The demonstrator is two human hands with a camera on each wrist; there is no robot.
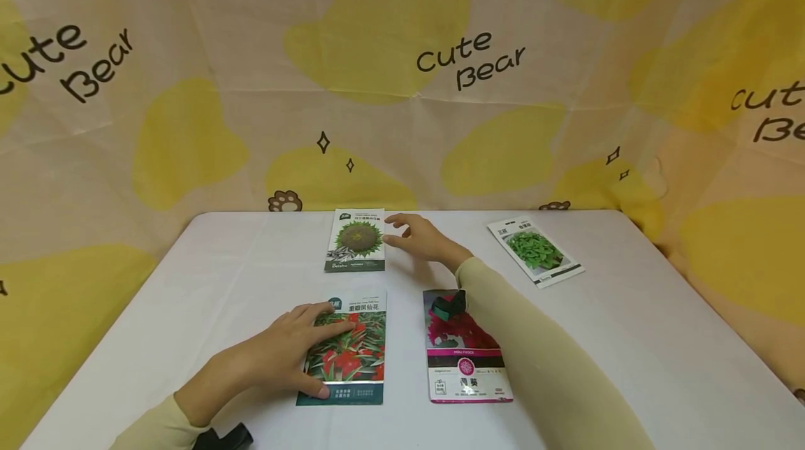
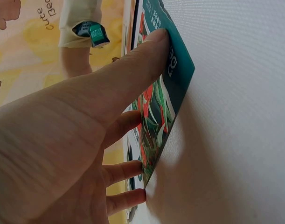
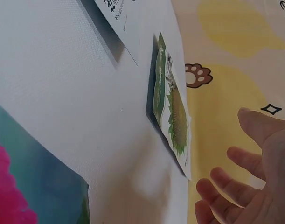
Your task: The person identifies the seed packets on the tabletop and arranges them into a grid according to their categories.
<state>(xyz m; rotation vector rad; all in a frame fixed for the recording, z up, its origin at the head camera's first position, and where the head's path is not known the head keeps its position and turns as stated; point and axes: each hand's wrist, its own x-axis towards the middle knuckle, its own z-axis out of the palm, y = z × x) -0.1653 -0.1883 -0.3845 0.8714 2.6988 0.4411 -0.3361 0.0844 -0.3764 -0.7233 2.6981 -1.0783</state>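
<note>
My left hand (image 1: 283, 349) rests with spread fingers on a seed packet with red flowers (image 1: 349, 359). In the left wrist view, the thumb (image 2: 156, 39) lies on the packet's dark teal band while the other fingertips touch its face and edge. At the back of the table, my right hand (image 1: 424, 237) hovers beside a sunflower seed packet (image 1: 358, 240), its fingers loosely bent and holding nothing. The right wrist view shows a gap between those fingers and the sunflower packet (image 3: 172, 112).
A seed packet with pink hollyhock flowers (image 1: 468, 373) lies under the right forearm, partly covered by it. Farther right, a packet with green leaves (image 1: 534, 252) lies at a slant. A yellow-patterned cloth (image 1: 377, 31) hangs behind the white table (image 1: 629, 338).
</note>
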